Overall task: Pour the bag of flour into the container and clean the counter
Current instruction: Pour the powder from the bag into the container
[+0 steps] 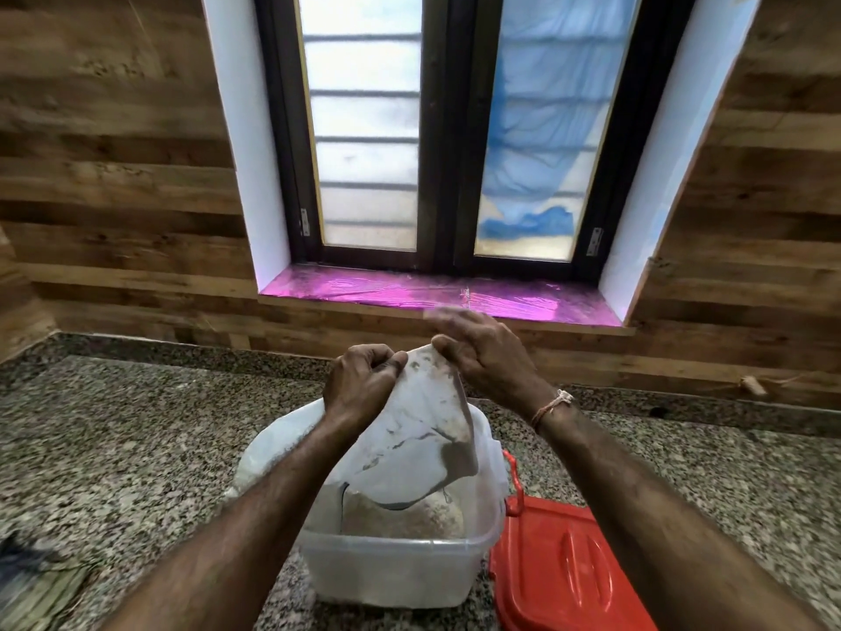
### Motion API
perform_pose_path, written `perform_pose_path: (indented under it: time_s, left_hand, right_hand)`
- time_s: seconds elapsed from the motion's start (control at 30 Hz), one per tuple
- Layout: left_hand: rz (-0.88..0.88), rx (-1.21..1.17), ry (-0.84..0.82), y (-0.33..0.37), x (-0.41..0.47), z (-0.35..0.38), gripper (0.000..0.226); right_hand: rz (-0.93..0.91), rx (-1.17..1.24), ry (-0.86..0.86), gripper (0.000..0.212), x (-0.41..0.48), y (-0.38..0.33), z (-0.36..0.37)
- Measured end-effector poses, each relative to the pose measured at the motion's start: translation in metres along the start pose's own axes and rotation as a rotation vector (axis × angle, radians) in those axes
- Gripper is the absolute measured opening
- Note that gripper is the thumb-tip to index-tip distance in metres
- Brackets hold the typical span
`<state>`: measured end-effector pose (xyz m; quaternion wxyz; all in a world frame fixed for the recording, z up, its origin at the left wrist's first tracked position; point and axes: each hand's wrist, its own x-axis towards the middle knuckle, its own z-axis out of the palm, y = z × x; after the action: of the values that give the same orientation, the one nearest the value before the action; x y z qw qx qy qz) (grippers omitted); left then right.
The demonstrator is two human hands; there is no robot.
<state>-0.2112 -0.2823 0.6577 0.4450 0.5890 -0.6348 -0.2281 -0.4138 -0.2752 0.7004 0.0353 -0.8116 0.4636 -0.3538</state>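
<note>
Two hands held one upturned bag [423, 430] over one clear container [387, 578]. The left hand [364, 384] pinched its top at 10 o'clock, and the right hand [482, 357] pinched it at 1 o'clock. One red lid [569, 567] lay on the counter [113, 448] at the container's 4 o'clock.
</note>
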Motion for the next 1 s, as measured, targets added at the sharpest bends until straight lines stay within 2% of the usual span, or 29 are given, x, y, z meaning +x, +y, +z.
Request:
perform_pose_path:
  time_s: [0.1, 0.13, 0.2, 0.27, 0.3, 0.37, 0.47, 0.5, 0.6, 0.7, 0.77, 0.9, 0.97, 1.0]
  left_hand:
    - [-0.014, 0.009, 0.022, 0.002, 0.003, 0.001, 0.041]
    - [-0.016, 0.003, 0.028, 0.002, 0.004, 0.001, 0.042]
    - [-0.021, -0.013, 0.037, 0.001, 0.005, 0.001, 0.042]
    - [-0.026, 0.001, 0.038, 0.001, 0.003, 0.003, 0.041]
    - [-0.025, 0.016, 0.039, 0.001, 0.001, 0.004, 0.042]
    - [-0.023, 0.026, 0.05, 0.002, 0.0, 0.005, 0.043]
    - [-0.034, 0.001, 0.058, 0.002, 0.004, 0.006, 0.042]
    - [-0.041, -0.008, 0.063, 0.002, 0.006, 0.005, 0.042]
    - [-0.048, -0.021, 0.063, 0.0, 0.005, 0.005, 0.042]
    - [-0.013, 0.054, 0.026, 0.003, -0.002, 0.008, 0.039]
    - [0.003, 0.108, 0.023, 0.007, -0.003, 0.009, 0.038]
    - [0.011, 0.067, 0.023, 0.006, -0.003, 0.007, 0.036]
    - [0.011, 0.034, 0.0, 0.002, -0.007, 0.009, 0.034]
    - [0.007, 0.013, 0.011, 0.001, -0.009, 0.009, 0.032]
  right_hand:
    - [-0.059, -0.036, 0.141, 0.079, 0.006, -0.006, -0.002]
    - [-0.092, -0.099, 0.128, 0.082, 0.007, -0.008, -0.002]
    - [-0.124, -0.183, -0.042, 0.077, 0.006, -0.006, 0.002]
    - [-0.027, -0.065, -0.153, 0.083, 0.006, -0.006, 0.002]
    - [0.007, -0.019, -0.101, 0.079, 0.008, -0.006, 0.004]
    - [-0.004, -0.088, 0.074, 0.061, 0.011, -0.003, 0.004]
    - [-0.06, -0.197, 0.214, 0.078, 0.011, -0.002, 0.005]
    - [-0.097, -0.214, 0.19, 0.078, 0.009, 0.002, 0.008]
    - [-0.138, -0.311, -0.035, 0.072, -0.001, 0.003, 0.012]
    - [-0.136, -0.459, 0.059, 0.049, 0.001, 0.005, 0.014]
    - [-0.145, -0.457, 0.112, 0.061, 0.003, 0.003, 0.014]
    - [-0.107, -0.434, -0.113, 0.072, -0.008, 0.003, 0.012]
    - [-0.039, -0.468, 0.035, 0.05, -0.009, 0.005, 0.01]
    - [0.026, -0.36, 0.126, 0.044, -0.007, 0.006, 0.009]
